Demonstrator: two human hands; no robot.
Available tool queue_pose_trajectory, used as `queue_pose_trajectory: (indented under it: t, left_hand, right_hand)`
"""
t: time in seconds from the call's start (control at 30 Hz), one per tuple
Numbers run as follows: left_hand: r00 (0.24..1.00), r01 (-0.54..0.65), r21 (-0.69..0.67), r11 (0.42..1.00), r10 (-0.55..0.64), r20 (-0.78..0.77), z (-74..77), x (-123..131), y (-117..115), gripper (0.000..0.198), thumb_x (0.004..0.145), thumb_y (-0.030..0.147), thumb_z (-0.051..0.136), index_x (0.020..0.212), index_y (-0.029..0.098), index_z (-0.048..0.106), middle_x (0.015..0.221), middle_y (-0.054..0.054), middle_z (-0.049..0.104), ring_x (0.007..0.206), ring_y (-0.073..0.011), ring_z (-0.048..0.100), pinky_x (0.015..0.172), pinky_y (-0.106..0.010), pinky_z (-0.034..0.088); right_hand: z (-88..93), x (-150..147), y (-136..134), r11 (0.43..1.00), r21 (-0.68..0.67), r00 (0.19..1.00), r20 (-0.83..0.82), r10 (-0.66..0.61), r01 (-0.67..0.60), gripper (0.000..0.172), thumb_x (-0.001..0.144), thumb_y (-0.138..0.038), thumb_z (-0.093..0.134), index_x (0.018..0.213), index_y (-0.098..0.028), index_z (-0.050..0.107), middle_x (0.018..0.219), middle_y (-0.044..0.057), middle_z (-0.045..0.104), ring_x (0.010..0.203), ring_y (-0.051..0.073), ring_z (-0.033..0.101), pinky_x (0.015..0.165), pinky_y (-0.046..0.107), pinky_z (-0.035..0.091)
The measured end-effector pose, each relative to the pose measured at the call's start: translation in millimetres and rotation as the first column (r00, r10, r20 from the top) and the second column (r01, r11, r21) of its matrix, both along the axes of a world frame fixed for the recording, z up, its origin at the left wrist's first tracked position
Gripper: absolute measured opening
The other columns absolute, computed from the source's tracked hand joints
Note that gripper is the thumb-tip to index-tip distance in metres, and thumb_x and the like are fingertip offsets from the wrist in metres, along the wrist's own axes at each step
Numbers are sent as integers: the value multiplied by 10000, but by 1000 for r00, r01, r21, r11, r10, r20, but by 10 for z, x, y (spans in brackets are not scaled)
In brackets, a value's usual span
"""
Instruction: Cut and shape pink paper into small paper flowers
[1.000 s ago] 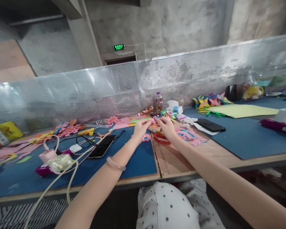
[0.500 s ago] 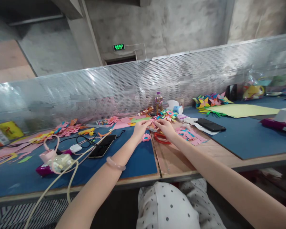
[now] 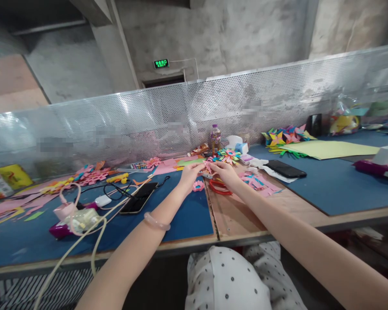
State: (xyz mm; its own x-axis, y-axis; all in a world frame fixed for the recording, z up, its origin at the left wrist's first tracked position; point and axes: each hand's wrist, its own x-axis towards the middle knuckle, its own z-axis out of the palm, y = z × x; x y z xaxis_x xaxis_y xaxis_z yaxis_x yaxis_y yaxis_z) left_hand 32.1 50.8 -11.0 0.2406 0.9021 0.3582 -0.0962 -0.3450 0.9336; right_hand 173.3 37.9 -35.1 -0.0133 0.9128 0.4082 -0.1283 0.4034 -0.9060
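A small piece of pink paper (image 3: 207,165) is pinched between my two hands above the middle of the table. My left hand (image 3: 190,173) grips it from the left with closed fingers. On the other side my right hand (image 3: 225,173) has its fingers closed on the same paper. Red-handled scissors (image 3: 220,187) lie just below my right hand, their blades partly under the hands. A pink paper flower (image 3: 198,186) rests on the blue mat beside my left hand. Pink and blue paper scraps (image 3: 258,183) lie right of my right hand.
A black phone (image 3: 139,198) and cables lie left of my left forearm, near a purple power strip (image 3: 60,230). Another phone (image 3: 286,168) lies at the right. Behind the hands stand a bottle (image 3: 215,140) and a perforated metal screen (image 3: 142,125).
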Motion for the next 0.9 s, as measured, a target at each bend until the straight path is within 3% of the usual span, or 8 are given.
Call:
queue_pose_trajectory:
  t: [0.27, 0.57, 0.9]
  left_hand:
    - [1000, 17, -18, 1000, -18, -12, -20, -3, 29, 195, 685, 301, 610, 758, 138, 689, 842, -92, 690, 806, -216, 623, 755, -340, 462]
    - [1000, -9, -20, 1000, 10, 25, -32, -6, 29, 210, 646, 299, 627, 768, 143, 697, 867, -88, 692, 829, -209, 615, 734, -313, 451]
    - [999, -30, -25, 999, 29, -19, -16, 10, 15, 206, 650, 317, 621, 751, 155, 699, 830, -78, 695, 818, -204, 611, 722, -304, 443]
  right_hand:
    - [-51, 16, 86, 996, 82, 993, 115, -34, 25, 407, 722, -551, 546, 674, -156, 633, 661, 18, 584, 623, 127, 517, 544, 227, 403]
    - [-85, 5, 91, 999, 38, 999, 14, 34, -34, 378, 709, -535, 580, 683, -160, 617, 670, 2, 587, 575, 103, 503, 521, 218, 384]
    - [-93, -12, 89, 997, 77, 1000, 16, -4, 3, 378, 700, -536, 584, 672, -161, 619, 634, -5, 569, 536, 98, 478, 518, 223, 373]
